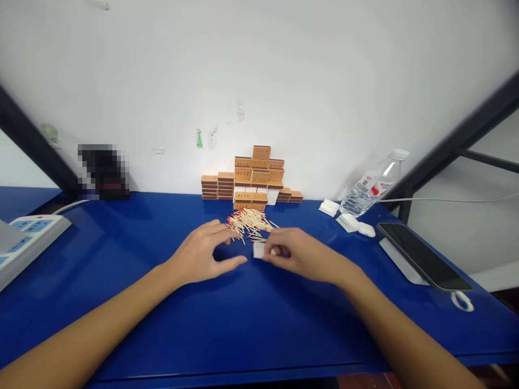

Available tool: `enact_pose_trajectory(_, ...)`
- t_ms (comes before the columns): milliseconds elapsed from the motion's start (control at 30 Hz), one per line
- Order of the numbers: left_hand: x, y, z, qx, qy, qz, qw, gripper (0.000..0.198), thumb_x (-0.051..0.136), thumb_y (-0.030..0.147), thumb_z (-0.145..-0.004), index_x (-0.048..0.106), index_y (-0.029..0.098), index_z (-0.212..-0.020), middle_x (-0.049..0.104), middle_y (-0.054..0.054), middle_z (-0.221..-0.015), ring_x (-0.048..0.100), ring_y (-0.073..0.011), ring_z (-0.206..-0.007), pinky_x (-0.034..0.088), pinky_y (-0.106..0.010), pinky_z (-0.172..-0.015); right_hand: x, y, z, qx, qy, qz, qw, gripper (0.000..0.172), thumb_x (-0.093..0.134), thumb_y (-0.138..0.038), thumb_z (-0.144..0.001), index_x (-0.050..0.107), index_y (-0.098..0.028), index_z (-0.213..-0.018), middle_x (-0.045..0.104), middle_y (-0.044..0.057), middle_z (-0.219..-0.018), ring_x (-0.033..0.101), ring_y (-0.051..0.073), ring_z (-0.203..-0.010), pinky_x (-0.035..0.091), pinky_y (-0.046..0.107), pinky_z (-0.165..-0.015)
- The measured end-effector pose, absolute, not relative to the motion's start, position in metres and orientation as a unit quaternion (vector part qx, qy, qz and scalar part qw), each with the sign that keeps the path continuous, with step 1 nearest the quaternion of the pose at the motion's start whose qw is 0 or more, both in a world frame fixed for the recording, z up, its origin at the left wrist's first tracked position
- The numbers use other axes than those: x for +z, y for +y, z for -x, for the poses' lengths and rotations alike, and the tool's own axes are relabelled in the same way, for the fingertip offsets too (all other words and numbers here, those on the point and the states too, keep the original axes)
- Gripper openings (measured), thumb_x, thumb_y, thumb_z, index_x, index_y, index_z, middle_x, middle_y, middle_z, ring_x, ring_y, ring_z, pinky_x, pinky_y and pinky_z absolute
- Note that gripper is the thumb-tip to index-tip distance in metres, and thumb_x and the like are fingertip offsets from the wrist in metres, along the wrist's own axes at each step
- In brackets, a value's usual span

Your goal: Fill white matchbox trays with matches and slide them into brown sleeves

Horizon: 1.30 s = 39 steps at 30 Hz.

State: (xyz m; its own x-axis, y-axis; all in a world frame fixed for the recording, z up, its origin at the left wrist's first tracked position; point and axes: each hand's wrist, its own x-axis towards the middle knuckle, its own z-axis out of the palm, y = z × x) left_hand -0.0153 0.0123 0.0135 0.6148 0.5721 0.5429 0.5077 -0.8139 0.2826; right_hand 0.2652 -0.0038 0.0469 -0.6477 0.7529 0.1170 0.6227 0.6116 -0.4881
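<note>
A loose pile of red-tipped matches (250, 222) lies on the blue table in front of me. My left hand (205, 249) is at the pile's left side, thumb and fingers apart, with nothing visible in it. To the right, my right hand (295, 249) pinches a small white matchbox tray (258, 250) by its right end, just below the pile. The curled fingers hide part of the tray. Behind the matches, orange matchboxes (260, 176) are stacked in tiers against the wall, with lower stacks (210, 188) on both sides.
At right, a clear plastic water bottle (371, 183) leans by the wall, with white blocks (347, 222) near its base. A dark phone (424, 255) lies near the right edge. On the left are a white power strip (36, 237) and a blurred-out dark object (106, 172).
</note>
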Motion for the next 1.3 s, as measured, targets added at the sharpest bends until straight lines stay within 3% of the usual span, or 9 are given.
enact_pose_trajectory(100, 0.012, 0.004, 0.012, 0.267, 0.306, -0.911, 0.071, 0.053, 0.078, 0.056, -0.086, 0.070, 0.019, -0.123, 0.072, -0.006, -0.097, 0.067, -0.0228, -0.087, 0.057, -0.039, -0.078, 0.036, -0.009, -0.248, 0.222, -0.891, 0.363, 0.157, 0.007, 0.070, -0.025, -0.095, 0.073, -0.020, -0.090, 0.064, 0.000, -0.079, 0.054, 0.013, -0.070, 0.039, 0.026, -0.066)
enact_pose_trajectory(267, 0.007, 0.004, 0.012, 0.231, 0.315, -0.919, 0.063, 0.045, 0.079, 0.050, -0.085, 0.073, 0.020, -0.117, 0.072, -0.006, -0.097, 0.069, -0.0246, -0.090, 0.058, -0.040, -0.080, 0.026, 0.016, -0.272, 0.140, -0.836, 0.477, 0.231, 0.015, 0.066, -0.034, -0.099, 0.072, -0.020, -0.095, 0.066, 0.002, -0.085, 0.055, 0.014, -0.071, 0.041, 0.028, -0.067)
enact_pose_trajectory(433, 0.003, 0.004, 0.007, 0.250, 0.320, -0.912, 0.054, 0.051, 0.079, 0.058, -0.084, 0.073, 0.020, -0.118, 0.073, -0.008, -0.099, 0.070, -0.0256, -0.088, 0.058, -0.044, -0.085, 0.013, 0.043, -0.292, 0.115, -0.816, 0.528, 0.205, 0.021, 0.073, -0.039, -0.093, 0.070, -0.019, -0.097, 0.066, 0.004, -0.090, 0.056, 0.016, -0.073, 0.041, 0.029, -0.066)
enact_pose_trajectory(700, -0.001, 0.002, -0.002, 0.281, 0.341, -0.895, 0.063, 0.055, 0.078, 0.064, -0.082, 0.071, 0.020, -0.114, 0.069, -0.009, -0.103, 0.067, -0.0274, -0.096, 0.055, -0.047, -0.088, 0.007, 0.043, -0.288, 0.110, -0.821, 0.540, 0.151, 0.017, 0.058, -0.029, -0.102, 0.064, -0.019, -0.090, 0.066, 0.006, -0.092, 0.059, 0.018, -0.075, 0.044, 0.031, -0.069)
enact_pose_trajectory(1000, -0.003, -0.002, -0.006, 0.288, 0.323, -0.899, 0.061, 0.040, 0.077, 0.055, -0.088, 0.073, 0.022, -0.108, 0.063, -0.008, -0.103, 0.062, -0.0238, -0.092, 0.054, -0.044, -0.085, 0.016, 0.031, -0.291, 0.132, -0.839, 0.514, 0.125, 0.018, 0.046, -0.030, -0.106, 0.056, -0.021, -0.094, 0.065, 0.010, -0.103, 0.063, 0.021, -0.084, 0.050, 0.037, -0.080)
enact_pose_trajectory(1167, 0.001, -0.002, -0.005, 0.276, 0.328, -0.900, 0.075, 0.026, 0.074, 0.043, -0.090, 0.074, 0.022, -0.105, 0.062, -0.007, -0.101, 0.061, -0.0235, -0.091, 0.053, -0.043, -0.084, 0.036, 0.012, -0.280, 0.193, -0.840, 0.474, 0.183, 0.022, 0.045, -0.037, -0.108, 0.055, -0.022, -0.096, 0.064, 0.006, -0.100, 0.058, 0.019, -0.084, 0.048, 0.034, -0.076)
enact_pose_trajectory(1300, 0.002, -0.001, -0.003, 0.269, 0.328, -0.902, 0.078, 0.024, 0.075, 0.039, -0.088, 0.073, 0.023, -0.106, 0.063, -0.007, -0.101, 0.062, -0.0241, -0.093, 0.053, -0.044, -0.086, 0.035, -0.003, -0.259, 0.216, -0.861, 0.430, 0.165, 0.019, 0.046, -0.035, -0.109, 0.055, -0.022, -0.097, 0.063, 0.005, -0.099, 0.058, 0.019, -0.085, 0.046, 0.033, -0.075)
